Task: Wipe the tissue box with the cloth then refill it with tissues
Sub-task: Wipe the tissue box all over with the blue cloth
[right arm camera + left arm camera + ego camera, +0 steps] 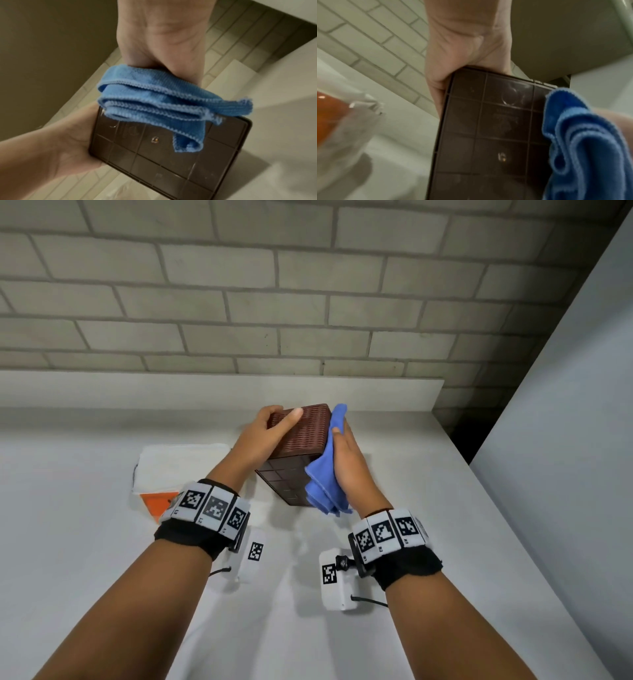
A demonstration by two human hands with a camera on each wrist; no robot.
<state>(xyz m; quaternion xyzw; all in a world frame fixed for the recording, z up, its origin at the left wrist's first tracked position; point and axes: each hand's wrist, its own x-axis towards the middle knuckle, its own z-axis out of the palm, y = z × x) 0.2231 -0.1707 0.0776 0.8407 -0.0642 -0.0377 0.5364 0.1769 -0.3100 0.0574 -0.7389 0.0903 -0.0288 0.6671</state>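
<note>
Brown woven-textured plastic, the tissue box (297,440) is lifted off the white surface (102,559) and tipped so its gridded underside faces the person. The left hand (265,433) grips the box's left side, thumb laid over the woven face and fingers curled round the far edge. The right hand (349,460) presses a bunched blue cloth (325,474) flat against the box's right side, fingers fairly straight with the thumb holding the cloth in place; loose folds hang over the underside. Left of the box, a white pack of tissues (181,463) with an orange end lies on the surface, not yet used. To wipe well, the left hand's grip should stay firm while the cloth runs the full length of each face, pressing into the weave where dust likely lodges. Turning the box between strokes would probably reach the gridded base and corners. The dangling folds may snag, so gathering them would help
</note>
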